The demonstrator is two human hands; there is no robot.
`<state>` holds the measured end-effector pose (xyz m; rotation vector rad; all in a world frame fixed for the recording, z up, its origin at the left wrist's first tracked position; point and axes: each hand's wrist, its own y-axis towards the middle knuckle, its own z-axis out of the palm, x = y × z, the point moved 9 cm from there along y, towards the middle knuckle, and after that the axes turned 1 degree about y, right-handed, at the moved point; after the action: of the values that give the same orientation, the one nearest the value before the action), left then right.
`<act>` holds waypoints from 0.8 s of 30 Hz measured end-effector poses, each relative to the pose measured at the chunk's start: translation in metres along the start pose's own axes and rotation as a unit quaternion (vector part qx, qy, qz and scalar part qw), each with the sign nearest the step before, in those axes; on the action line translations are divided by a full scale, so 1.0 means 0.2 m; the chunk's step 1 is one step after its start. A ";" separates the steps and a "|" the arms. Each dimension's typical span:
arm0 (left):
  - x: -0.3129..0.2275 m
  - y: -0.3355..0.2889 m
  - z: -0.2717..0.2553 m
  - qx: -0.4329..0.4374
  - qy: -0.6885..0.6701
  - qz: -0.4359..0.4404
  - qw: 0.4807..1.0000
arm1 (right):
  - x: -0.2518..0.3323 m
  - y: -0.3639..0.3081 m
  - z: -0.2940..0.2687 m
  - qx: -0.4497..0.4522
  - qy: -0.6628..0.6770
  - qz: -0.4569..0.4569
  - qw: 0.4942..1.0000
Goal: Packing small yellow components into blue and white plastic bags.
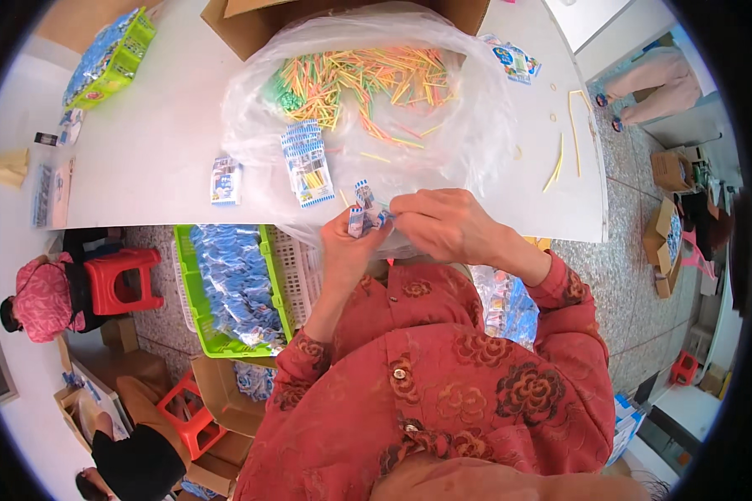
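Note:
My left hand [345, 252] is closed round a small blue-and-white packet [363, 207] at the table's front edge. Right beside the packet, my right hand [447, 224] has its fingers pinched together; what they grip is hidden. Just beyond my left hand lies an overlapping stack of similar packets [307, 163] on clear plastic. A single packet [226, 181] rests to its left. Farther back, a heap of thin yellow, pink and green sticks [368, 79] is spread on a large clear plastic bag [485, 138].
A cardboard box [255, 29] stands behind the bag. Loose sticks [555, 163] and packets [514, 60] lie at the right. Below the table edge, a green crate [189, 288] holds blue packets; another green basket [125, 63] sits far left. Co-workers sit at the left; one person's legs [656, 83] show at right.

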<state>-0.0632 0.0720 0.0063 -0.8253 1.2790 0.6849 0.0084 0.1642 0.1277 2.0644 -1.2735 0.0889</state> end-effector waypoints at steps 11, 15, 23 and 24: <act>0.02 0.03 0.10 0.072 -0.007 -0.041 0.997 | -0.24 -0.05 -0.02 -0.006 0.080 0.155 0.985; 0.07 0.03 0.10 0.069 -0.075 -0.063 0.993 | -0.25 -0.05 -0.02 -0.043 0.064 0.161 0.984; 0.10 0.07 0.07 0.054 -0.083 -0.061 0.993 | -0.22 -0.08 0.00 -0.045 0.069 0.104 0.991; 0.10 0.07 0.07 0.055 -0.090 -0.065 0.992 | -0.25 -0.08 0.03 -0.020 0.108 0.139 0.984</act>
<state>-0.0633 0.0920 -0.0146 -0.7341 1.0809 0.5661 -0.0062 0.2041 0.0951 1.7785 -1.4047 0.3994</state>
